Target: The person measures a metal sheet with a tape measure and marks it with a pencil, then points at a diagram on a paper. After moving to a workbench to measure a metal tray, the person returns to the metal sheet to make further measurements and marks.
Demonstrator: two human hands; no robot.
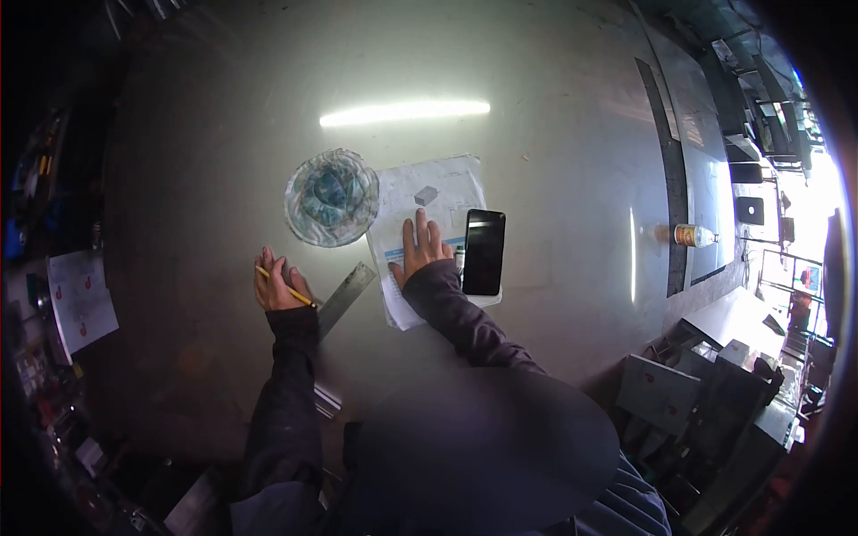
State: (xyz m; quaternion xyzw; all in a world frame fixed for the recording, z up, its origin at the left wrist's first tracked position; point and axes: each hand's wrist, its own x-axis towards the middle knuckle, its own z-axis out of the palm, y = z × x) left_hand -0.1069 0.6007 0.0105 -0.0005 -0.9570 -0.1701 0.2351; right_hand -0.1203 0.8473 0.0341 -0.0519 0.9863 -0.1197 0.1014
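"What's at the left?"

"The left hand (280,286), by the table's (206,268) near side. Its fingers curl, and a yellow pencil (288,288) slants across them (how firmly it's gripped, I can't tell)."

"And next?"

"A round dish (332,197), bluish inside, farther off. Its right rim meets the papers' edge. Nearer, just right of that hand, a grey strip (347,299) lies aslant, its near end beside the sleeve (293,329)."

"Where are the papers (456,183), then?"

"Mid-table, right of the dish, stacked a little unevenly. The right hand (422,252) rests on them, palm down, fingers partly spread and thumb held apart. One fingertip sits just on the near side of a printed grey block (426,195)."

"Anything right of it?"

"A vial (460,258), partly visible between that hand and a black phone (483,254) at the papers' right side. Well apart, far to the right, there's a bottle (690,235) with an orange-yellow label."
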